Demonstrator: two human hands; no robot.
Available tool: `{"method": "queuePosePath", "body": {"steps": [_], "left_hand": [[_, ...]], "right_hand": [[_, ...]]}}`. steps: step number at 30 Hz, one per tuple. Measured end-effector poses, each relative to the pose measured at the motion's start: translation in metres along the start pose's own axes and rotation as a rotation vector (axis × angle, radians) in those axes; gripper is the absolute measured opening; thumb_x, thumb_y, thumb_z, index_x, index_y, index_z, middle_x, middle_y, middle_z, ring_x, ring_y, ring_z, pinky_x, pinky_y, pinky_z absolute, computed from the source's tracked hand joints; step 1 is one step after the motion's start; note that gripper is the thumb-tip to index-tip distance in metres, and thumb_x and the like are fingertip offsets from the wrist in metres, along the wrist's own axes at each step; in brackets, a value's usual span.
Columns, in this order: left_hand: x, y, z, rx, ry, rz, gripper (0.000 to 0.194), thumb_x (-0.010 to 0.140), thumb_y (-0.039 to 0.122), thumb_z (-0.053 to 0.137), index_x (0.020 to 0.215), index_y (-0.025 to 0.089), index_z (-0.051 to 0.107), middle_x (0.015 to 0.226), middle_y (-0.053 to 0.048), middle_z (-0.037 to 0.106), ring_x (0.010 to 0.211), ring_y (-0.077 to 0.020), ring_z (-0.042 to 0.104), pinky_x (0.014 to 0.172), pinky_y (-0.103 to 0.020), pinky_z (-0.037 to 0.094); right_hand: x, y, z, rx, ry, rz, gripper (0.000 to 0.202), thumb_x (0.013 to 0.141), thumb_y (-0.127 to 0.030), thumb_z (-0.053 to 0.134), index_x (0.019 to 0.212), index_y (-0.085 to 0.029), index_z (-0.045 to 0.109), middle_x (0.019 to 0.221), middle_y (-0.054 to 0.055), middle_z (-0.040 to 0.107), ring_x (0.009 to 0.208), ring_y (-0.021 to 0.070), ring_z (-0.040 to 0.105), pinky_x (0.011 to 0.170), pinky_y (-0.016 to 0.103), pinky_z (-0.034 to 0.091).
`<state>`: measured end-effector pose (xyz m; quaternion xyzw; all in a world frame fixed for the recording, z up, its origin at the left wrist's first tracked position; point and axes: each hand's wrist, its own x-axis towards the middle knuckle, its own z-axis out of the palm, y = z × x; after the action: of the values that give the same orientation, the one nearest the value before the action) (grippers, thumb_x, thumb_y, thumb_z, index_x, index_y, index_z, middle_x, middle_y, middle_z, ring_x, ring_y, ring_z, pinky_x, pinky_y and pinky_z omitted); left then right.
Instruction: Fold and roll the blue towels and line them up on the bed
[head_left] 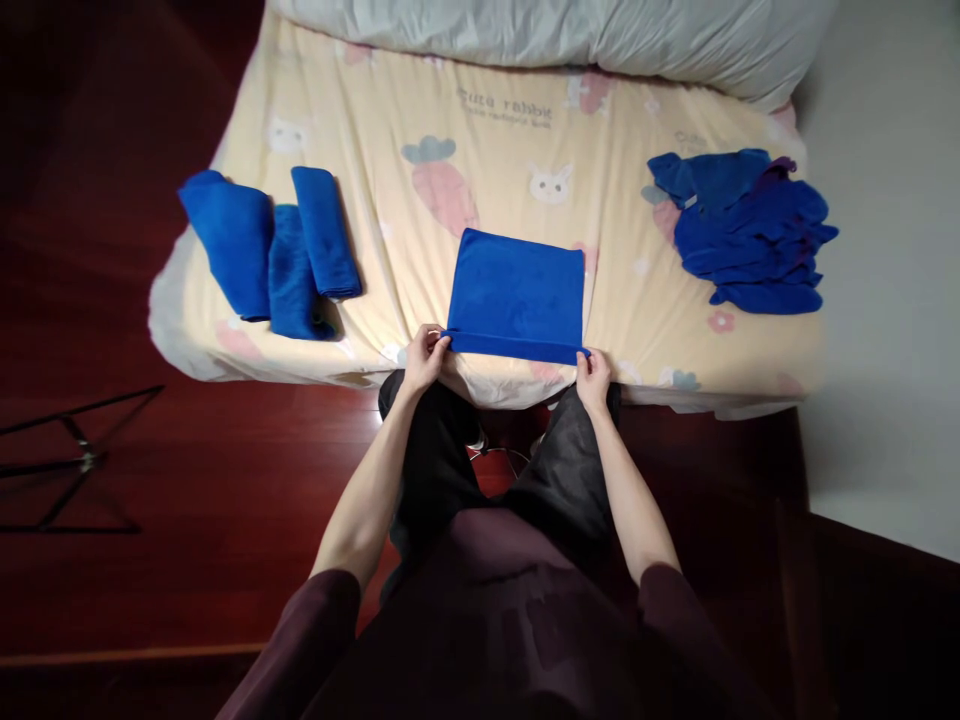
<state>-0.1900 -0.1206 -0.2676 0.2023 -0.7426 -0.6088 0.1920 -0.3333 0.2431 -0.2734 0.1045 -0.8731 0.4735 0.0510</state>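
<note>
A blue towel (517,285) lies spread in a near-square on the bed, its near edge turned over into a narrow strip. My left hand (426,358) pinches the left end of that strip. At the right end, my right hand (594,378) pinches the same folded edge between thumb and fingers. Off to the left are several folded or rolled blue towels: a slim one (327,232), a middle one (292,272) and a wider one (234,240). A crumpled heap of blue cloths (754,235) lies on the right.
The bed has a pale yellow sheet (360,130) printed with rabbits and carrots. A white quilt (525,30) runs along its far side. On the dark red floor at left stand black tripod legs (82,460). A pale wall (885,250) borders the right.
</note>
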Motion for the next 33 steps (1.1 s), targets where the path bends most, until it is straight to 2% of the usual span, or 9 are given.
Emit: {"method": "queuePosePath", "body": {"steps": [3,8,12,17,24,29,33], "left_hand": [[0.0,0.0,0.001,0.02,-0.008,0.003,0.05,0.094,0.062,0.072,0.119,0.018,0.07,0.087,-0.006,0.075,0.08,-0.0206,0.074,0.078,-0.032,0.062],[0.003,0.002,0.002,0.157,0.041,-0.02,0.04,0.097,0.056,0.067,0.103,0.018,0.075,0.096,-0.011,0.079,0.091,-0.0242,0.077,0.09,-0.036,0.063],[0.005,0.004,0.001,0.217,0.059,-0.038,0.038,0.096,0.057,0.065,0.1,0.02,0.073,0.092,-0.009,0.079,0.086,-0.0237,0.075,0.085,-0.036,0.061],[0.0,0.007,-0.001,0.205,0.067,-0.05,0.043,0.094,0.062,0.068,0.099,0.02,0.074,0.087,-0.008,0.078,0.08,-0.0222,0.074,0.076,-0.033,0.06],[-0.001,0.008,0.004,0.268,0.131,-0.068,0.046,0.091,0.064,0.071,0.1,0.019,0.077,0.086,-0.008,0.079,0.08,-0.0241,0.076,0.078,-0.036,0.063],[-0.004,0.009,0.01,0.243,0.207,-0.053,0.044,0.091,0.063,0.071,0.101,0.02,0.075,0.089,-0.008,0.08,0.082,-0.0218,0.077,0.082,-0.034,0.065],[-0.006,0.01,0.01,0.238,0.192,-0.058,0.043,0.091,0.062,0.071,0.101,0.02,0.073,0.089,-0.008,0.079,0.08,-0.0206,0.076,0.08,-0.032,0.064]], "right_hand": [[-0.002,-0.001,0.0,-0.022,0.016,0.022,0.057,0.106,-0.066,0.05,0.109,-0.014,0.074,0.09,0.013,0.076,0.082,0.0245,0.074,0.085,0.04,0.065],[-0.001,-0.006,-0.004,-0.066,0.043,0.015,0.056,0.105,-0.066,0.051,0.104,-0.015,0.076,0.09,0.015,0.078,0.081,0.0264,0.074,0.086,0.041,0.063],[-0.003,-0.011,-0.004,-0.127,0.071,0.02,0.054,0.106,-0.063,0.05,0.103,-0.016,0.076,0.091,0.016,0.08,0.081,0.0292,0.076,0.085,0.043,0.064],[-0.008,-0.017,0.003,-0.193,0.141,-0.048,0.05,0.11,-0.057,0.044,0.106,-0.019,0.077,0.106,0.018,0.081,0.098,0.0297,0.078,0.095,0.043,0.063],[-0.006,-0.022,0.005,-0.138,0.135,-0.038,0.045,0.11,-0.052,0.045,0.108,-0.018,0.074,0.108,0.019,0.079,0.103,0.0299,0.077,0.1,0.045,0.062],[-0.006,-0.021,0.007,-0.143,0.122,-0.038,0.043,0.111,-0.048,0.042,0.109,-0.019,0.073,0.11,0.019,0.077,0.107,0.0298,0.075,0.104,0.045,0.06],[-0.006,-0.021,0.008,-0.162,0.119,-0.036,0.044,0.112,-0.047,0.041,0.11,-0.018,0.073,0.109,0.02,0.076,0.108,0.0298,0.074,0.104,0.044,0.06]]}}
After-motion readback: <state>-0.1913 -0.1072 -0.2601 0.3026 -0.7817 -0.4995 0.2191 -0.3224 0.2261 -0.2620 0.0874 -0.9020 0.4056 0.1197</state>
